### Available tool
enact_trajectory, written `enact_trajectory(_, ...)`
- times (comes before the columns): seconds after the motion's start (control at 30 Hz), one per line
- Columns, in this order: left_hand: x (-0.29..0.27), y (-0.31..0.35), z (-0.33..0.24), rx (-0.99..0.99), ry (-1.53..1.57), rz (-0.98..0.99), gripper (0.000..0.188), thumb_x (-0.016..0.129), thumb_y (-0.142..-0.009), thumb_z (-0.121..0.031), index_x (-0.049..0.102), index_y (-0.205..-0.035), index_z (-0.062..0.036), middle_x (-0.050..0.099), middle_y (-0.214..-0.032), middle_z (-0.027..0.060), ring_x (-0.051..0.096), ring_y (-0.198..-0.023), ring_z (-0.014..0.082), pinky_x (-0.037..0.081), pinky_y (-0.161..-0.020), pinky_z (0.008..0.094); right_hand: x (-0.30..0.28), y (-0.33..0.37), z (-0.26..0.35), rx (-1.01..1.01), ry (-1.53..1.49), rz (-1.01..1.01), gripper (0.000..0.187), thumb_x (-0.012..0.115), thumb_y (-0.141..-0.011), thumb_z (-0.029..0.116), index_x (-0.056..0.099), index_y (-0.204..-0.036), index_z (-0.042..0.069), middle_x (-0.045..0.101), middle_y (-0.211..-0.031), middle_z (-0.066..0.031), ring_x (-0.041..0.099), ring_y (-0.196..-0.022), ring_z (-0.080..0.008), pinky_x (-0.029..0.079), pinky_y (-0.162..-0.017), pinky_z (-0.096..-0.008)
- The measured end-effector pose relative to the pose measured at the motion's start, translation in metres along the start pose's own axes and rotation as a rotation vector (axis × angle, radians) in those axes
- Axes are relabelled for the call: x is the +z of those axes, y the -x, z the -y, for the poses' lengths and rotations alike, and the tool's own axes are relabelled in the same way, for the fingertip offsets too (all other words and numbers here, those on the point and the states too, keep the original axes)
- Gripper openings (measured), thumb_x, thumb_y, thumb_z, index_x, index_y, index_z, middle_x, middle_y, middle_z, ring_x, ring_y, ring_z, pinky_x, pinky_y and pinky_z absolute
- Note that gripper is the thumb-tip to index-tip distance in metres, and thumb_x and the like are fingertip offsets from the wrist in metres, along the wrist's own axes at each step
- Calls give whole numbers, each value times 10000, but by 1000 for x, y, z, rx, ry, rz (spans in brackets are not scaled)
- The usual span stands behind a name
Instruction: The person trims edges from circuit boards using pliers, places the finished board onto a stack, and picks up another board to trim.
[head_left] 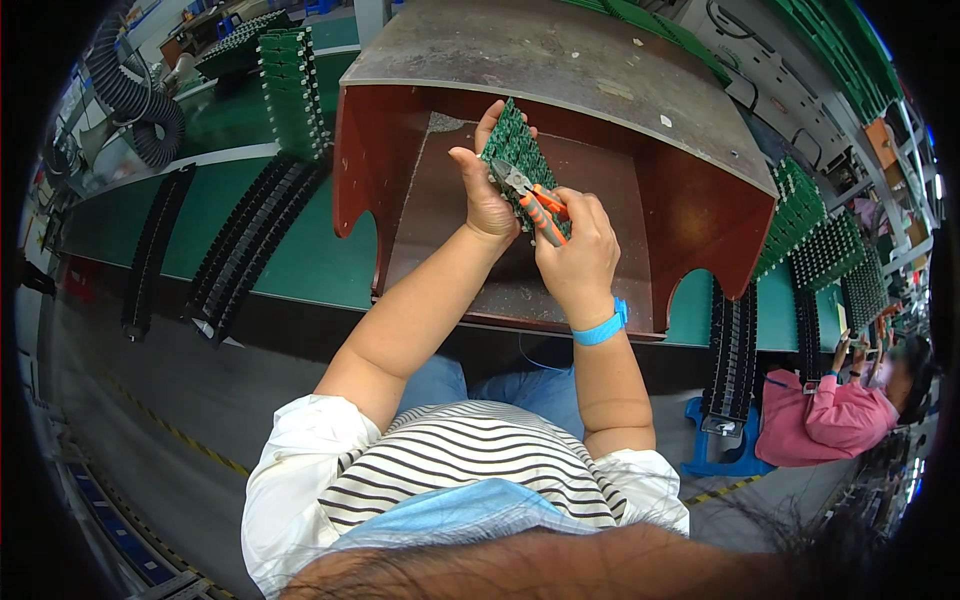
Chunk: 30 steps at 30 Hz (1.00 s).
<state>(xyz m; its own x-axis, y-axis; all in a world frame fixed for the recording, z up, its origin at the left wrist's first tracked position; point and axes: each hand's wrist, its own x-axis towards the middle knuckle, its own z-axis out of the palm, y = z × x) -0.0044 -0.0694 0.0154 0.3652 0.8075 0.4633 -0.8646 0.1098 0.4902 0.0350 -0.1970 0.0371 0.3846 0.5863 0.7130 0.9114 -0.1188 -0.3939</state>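
Observation:
My left hand (487,192) holds a green circuit board panel (519,142) tilted up, its thumb raised along the left side and fingertips showing behind the far edge. In my right hand (582,250) is a pair of cutting pliers (541,212) with orange and grey handles. The metal jaws lie against the lower left part of the panel, near the left palm. Whether the jaws have closed on anything is too small to tell. Both hands are above the floor of a red-brown open-fronted box (590,190). A blue wrist strap (600,328) circles my right wrist.
The box has a worn grey top (560,65) and side walls. Black slotted racks (245,240) lie left on the green bench (300,270), with upright green boards (290,90) behind. To the right stand more boards (790,215) and a black rack (730,350). A person in pink (825,420) sits farther right.

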Motion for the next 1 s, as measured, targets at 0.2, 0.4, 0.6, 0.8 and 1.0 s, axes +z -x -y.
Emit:
enact_trajectory(0.2,0,0,1,-15,6,8,1033,329,-783,-935,392,-1501,-194,566,-1359,68,563,-1230,231,469,-989,386,4,-3,3,-9,-1,10,375,737,-680,64,651,-1043,103,618,-904,-66,626,-783,-285,507,-711,-380)
enact_trajectory(0.4,0,0,0,-18,22,5,1019,335,-792,-926,387,-1503,-198,563,-1359,67,562,-1230,226,473,-984,380,3,-4,6,1,-17,11,350,735,-680,59,659,-1019,105,627,-881,-59,632,-752,-279,510,-674,-377)
enact_trajectory(0.6,0,1,1,-15,28,18,1002,351,-805,-914,378,-1505,-198,557,-1356,60,559,-1230,219,473,-979,368,3,-5,7,35,-23,19,316,727,-675,51,676,-983,104,649,-836,-63,640,-701,-281,513,-635,-366)
enact_trajectory(0.8,-4,-1,-1,-16,-26,7,983,386,-820,-895,366,-1500,-186,526,-1379,68,516,-1273,217,458,-1002,376,0,-6,9,83,-43,69,250,740,-727,60,685,-969,85,668,-812,-62,624,-654,-243,502,-618,-328)
enact_trajectory(1.0,6,-5,-8,147,-162,52,1026,484,-772,-898,358,-1491,-178,483,-1418,107,446,-1337,245,393,-1084,398,-9,2,-4,272,-621,1,197,752,-800,86,672,-978,61,673,-816,-49,563,-637,-157,468,-603,-280)
